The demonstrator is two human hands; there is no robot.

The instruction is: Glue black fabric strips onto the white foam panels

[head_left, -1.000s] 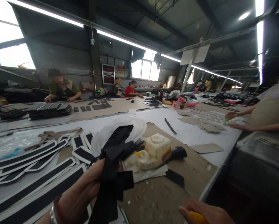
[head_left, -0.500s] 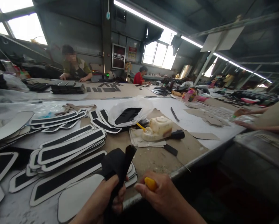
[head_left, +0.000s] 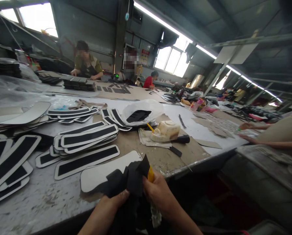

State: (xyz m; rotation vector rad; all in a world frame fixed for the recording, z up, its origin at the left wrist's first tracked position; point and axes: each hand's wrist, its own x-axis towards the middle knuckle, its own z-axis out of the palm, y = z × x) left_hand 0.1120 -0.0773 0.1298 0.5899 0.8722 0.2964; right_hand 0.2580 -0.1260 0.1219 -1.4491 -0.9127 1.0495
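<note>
Black material (head_left: 133, 178) hangs in folds between both hands at the table's front edge. My left hand (head_left: 114, 204) grips its left part, thumb on top. My right hand (head_left: 154, 187) pinches its upper right corner and also holds a yellow-handled tool (head_left: 150, 174), whose lower part is hidden. Just behind the material lies a white rounded panel (head_left: 107, 173). Left of it are a long white-bordered black strip (head_left: 87, 162) and a stack of similar strips (head_left: 89, 136).
A stained plastic container (head_left: 169, 130) with a yellow stick stands on sheets beyond my hands, beside a black-handled tool (head_left: 182, 139). A clear bag (head_left: 158, 109) holds black pieces. Other people work across the table, and a person's arms (head_left: 260, 140) reach in at the right.
My right hand has moved in to the black material and now grips its corner. The material is spread wider between my hands. The view has shifted, showing more of the table at left.
</note>
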